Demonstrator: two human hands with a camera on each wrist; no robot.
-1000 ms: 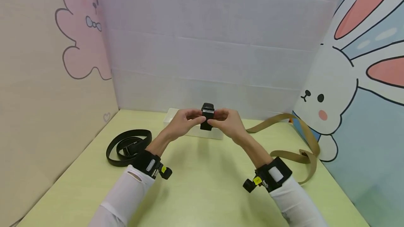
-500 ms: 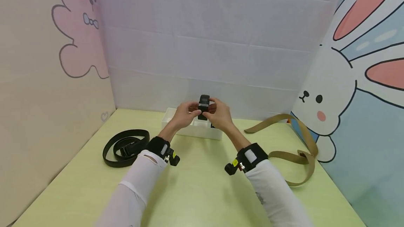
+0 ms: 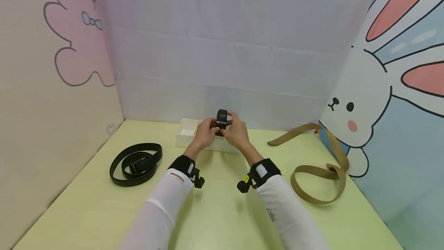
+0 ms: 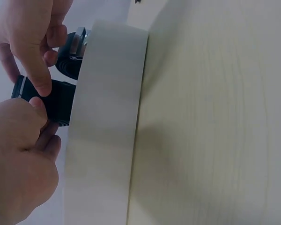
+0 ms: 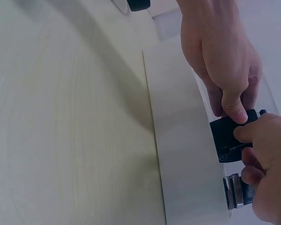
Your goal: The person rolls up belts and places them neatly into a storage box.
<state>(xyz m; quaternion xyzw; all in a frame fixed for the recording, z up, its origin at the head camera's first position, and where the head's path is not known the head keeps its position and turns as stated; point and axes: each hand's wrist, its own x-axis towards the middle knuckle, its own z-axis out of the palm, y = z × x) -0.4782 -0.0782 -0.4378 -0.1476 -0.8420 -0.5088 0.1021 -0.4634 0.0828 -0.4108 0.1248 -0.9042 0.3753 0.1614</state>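
Both hands hold a small rolled black belt with a silver buckle just above a white open box at the back of the table. My left hand pinches its left side and my right hand pinches the right. In the left wrist view the left hand grips the roll beyond the box wall, with the right hand's fingers on top. The right wrist view shows the right hand on the roll. Beside it is a metal buckle; I cannot tell whether it belongs to another roll.
A loosely coiled black belt lies on the yellow-green table at the left. A long tan webbing belt loops along the right side. Panel walls close off the back and both sides.
Both hands have carried the rolled belt away from me, from above the table's middle to over the white box at the back. Their grip looks unchanged.
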